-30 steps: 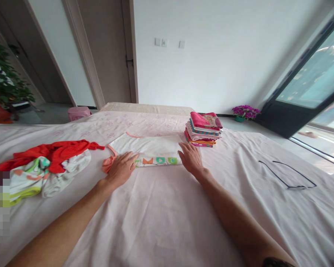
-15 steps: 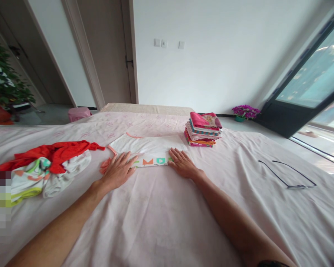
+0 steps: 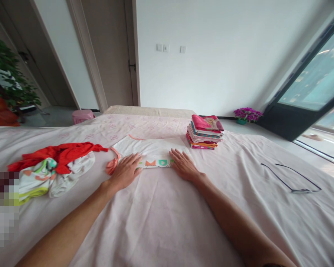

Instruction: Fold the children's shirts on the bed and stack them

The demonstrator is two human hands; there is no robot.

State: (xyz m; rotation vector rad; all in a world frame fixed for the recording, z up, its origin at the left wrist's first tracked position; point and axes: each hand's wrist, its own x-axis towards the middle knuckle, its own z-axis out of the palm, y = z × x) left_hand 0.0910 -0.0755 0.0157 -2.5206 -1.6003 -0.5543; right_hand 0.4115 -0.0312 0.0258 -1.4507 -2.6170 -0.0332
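Observation:
A white T-shirt (image 3: 156, 148) with orange trim and coloured letters lies folded over on the bed sheet in front of me. My left hand (image 3: 125, 168) rests flat on its left part, near the orange-edged sleeve, fingers stretched out. Across from it, my right hand (image 3: 184, 165) presses flat on the shirt's right end, also with fingers extended. Both palms cover part of the printed front. Just beyond my right hand stands a stack of folded clothes (image 3: 204, 133), with a pink piece on top.
A loose heap of red and white clothes (image 3: 61, 159) lies to the left. Eyeglasses (image 3: 297, 180) rest on the pale pink sheet (image 3: 167, 222) at the right. Past the bed are a pink stool (image 3: 82, 116), a potted purple flower (image 3: 246, 114) and a wall.
The whole view has shifted slightly, so things appear a little further right and lower. Both hands stay flat on the T-shirt, with almost no movement over it.

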